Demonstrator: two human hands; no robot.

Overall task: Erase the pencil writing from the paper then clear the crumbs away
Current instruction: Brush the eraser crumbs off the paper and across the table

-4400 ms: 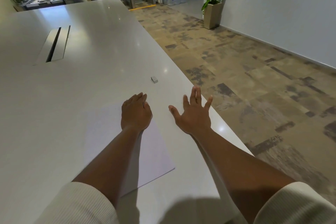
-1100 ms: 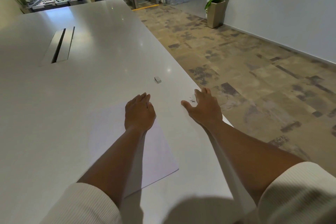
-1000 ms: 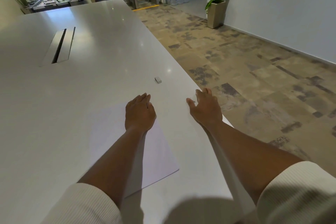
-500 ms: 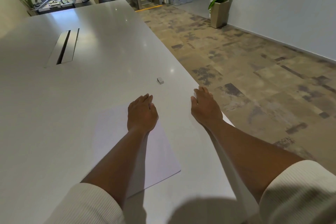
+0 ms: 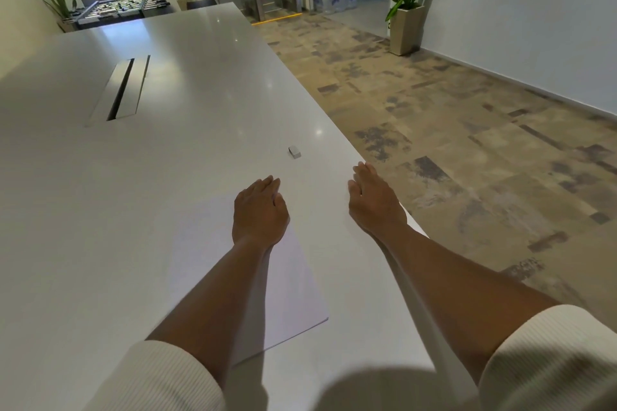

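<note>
A white sheet of paper (image 5: 200,250) lies on the white table (image 5: 167,150); no pencil marks show on it. My left hand (image 5: 258,213) rests flat on the sheet's far right corner, holding nothing. My right hand (image 5: 374,202) lies palm down at the table's right edge, fingers together and extended, holding nothing. A small grey-white eraser (image 5: 294,151) sits on the table beyond both hands, untouched. No crumbs are visible on the table around my right hand.
A long cable slot (image 5: 122,88) is set into the table at the far left. Patterned carpet (image 5: 467,143) runs to the right of the table edge. A potted plant (image 5: 407,10) stands by the right wall.
My right hand slid from the table's middle to its right edge, fingers closing together. Dark crumbs seen beside it a second ago are gone from view. My left hand stayed on the paper.
</note>
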